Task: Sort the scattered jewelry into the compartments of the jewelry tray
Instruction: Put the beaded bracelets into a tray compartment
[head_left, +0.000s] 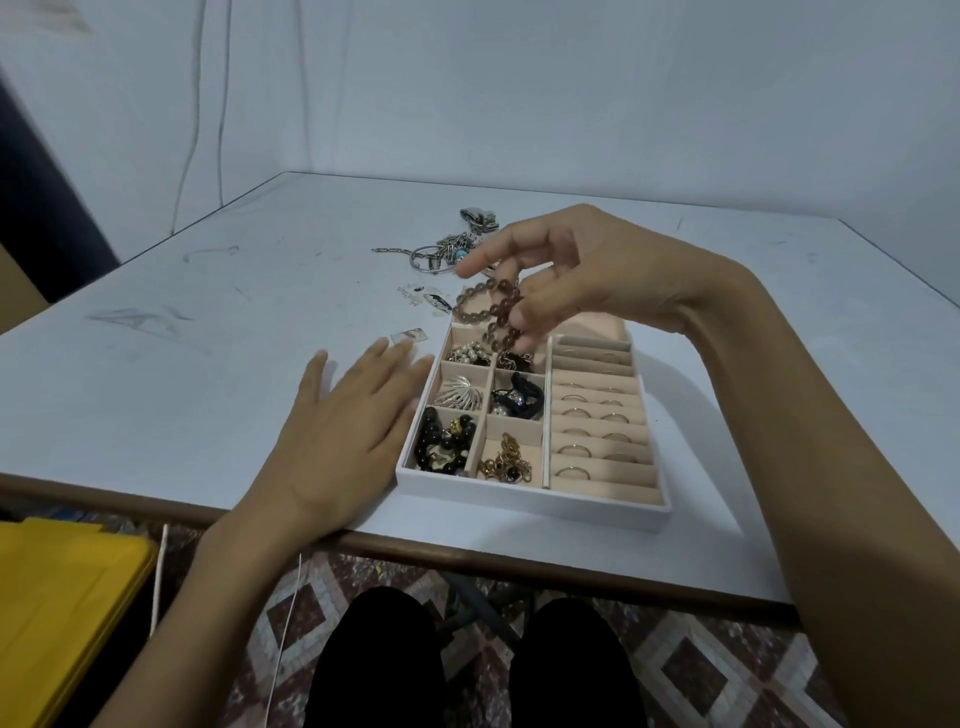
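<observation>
Task mostly done, by my read. The jewelry tray sits at the near edge of the table, and most of its compartments are already filled. Left column of the tray, near to far: black beads, a silver fan-shaped brooch, a pearly silver cluster. Middle column: gold chains nearest, a dark cord piece behind that, another dark chain piece further back, partly hidden. The right side of the tray is ring slots, with rings seated in most rows; the far rows look thinner, hard to tell.

The right hand is raised over the far end of the tray, fingers pinched on a brown bead bracelet, which dangles above the far-left compartments and is not yet set down. Which compartment it goes to I cannot tell; the far-left one looks empty.

The left hand lies flat on the table, fingers spread, holding nothing, touching or just beside the tray's left wall.

Left to sort: a pile of silver chains and a bangle on the table beyond the tray's far end, a metal clasp piece further back, a small flat pale and dark item just off the tray's far-left corner, and a small clear flat bit by the left fingertips. So one bracelet in hand, a handful of pieces remaining.
</observation>
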